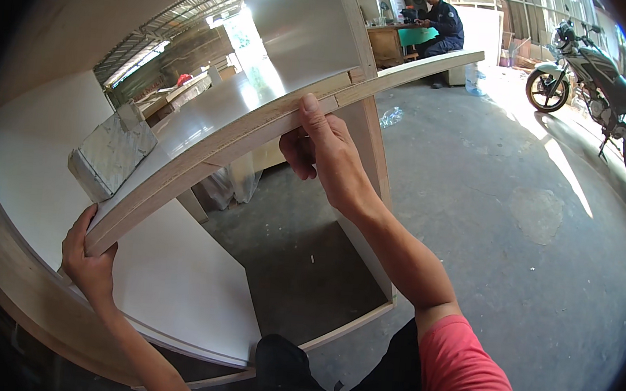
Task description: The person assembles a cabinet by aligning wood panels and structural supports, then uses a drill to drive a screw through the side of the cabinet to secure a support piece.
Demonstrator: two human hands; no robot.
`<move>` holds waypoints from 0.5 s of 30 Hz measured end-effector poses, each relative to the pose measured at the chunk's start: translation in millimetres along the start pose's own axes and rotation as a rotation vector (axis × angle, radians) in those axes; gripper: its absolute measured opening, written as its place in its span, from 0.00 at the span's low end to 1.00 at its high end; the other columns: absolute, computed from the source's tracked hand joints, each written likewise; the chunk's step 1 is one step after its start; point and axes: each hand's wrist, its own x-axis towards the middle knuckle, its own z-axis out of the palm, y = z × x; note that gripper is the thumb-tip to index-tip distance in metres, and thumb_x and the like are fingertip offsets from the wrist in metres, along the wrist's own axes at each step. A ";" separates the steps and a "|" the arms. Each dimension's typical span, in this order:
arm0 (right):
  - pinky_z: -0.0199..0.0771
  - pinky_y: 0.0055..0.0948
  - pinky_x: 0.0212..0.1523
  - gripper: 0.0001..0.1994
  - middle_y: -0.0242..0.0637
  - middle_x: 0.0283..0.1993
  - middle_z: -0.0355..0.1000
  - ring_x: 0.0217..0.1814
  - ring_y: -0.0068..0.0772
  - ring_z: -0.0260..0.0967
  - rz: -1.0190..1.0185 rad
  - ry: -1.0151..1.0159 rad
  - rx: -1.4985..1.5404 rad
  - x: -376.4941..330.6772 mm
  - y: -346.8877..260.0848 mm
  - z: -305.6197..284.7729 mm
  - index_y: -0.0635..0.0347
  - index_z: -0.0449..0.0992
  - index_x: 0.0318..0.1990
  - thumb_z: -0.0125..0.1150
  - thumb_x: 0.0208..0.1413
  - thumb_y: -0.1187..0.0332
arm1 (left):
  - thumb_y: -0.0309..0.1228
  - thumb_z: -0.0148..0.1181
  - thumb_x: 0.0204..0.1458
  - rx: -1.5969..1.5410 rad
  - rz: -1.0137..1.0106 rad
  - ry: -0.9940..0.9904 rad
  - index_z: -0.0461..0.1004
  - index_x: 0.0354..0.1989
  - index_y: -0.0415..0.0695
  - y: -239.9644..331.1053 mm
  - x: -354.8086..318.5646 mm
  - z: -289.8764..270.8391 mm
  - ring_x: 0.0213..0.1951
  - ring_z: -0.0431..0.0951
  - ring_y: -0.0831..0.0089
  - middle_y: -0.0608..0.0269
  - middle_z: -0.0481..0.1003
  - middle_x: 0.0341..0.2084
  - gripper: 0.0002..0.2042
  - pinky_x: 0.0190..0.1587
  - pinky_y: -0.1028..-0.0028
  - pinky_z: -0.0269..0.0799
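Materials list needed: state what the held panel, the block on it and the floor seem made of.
Panel: likely wood, by its raw tan edge; its glossy white top suggests laminate. Block: unclear; streaked grey surface. Floor: probably concrete, smooth, grey, patchy.

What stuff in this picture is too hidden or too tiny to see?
In the head view:
Left hand: some fingertips, hidden behind the wooden board.
Seated person: part of the legs, behind the wooden strip; anything in their hands, too small.
Left sleeve: mostly cut off by the lower edge.
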 end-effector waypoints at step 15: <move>0.51 0.21 0.19 0.33 0.27 0.16 0.61 0.17 0.16 0.55 -0.040 0.009 -0.010 -0.6 -3.1 0.2 0.54 0.66 0.21 0.36 0.69 0.36 | 0.17 0.71 0.33 -0.008 -0.039 -0.005 0.79 0.53 0.52 0.9 0.3 1.1 0.47 0.79 0.61 0.65 0.81 0.46 0.32 0.52 0.64 0.74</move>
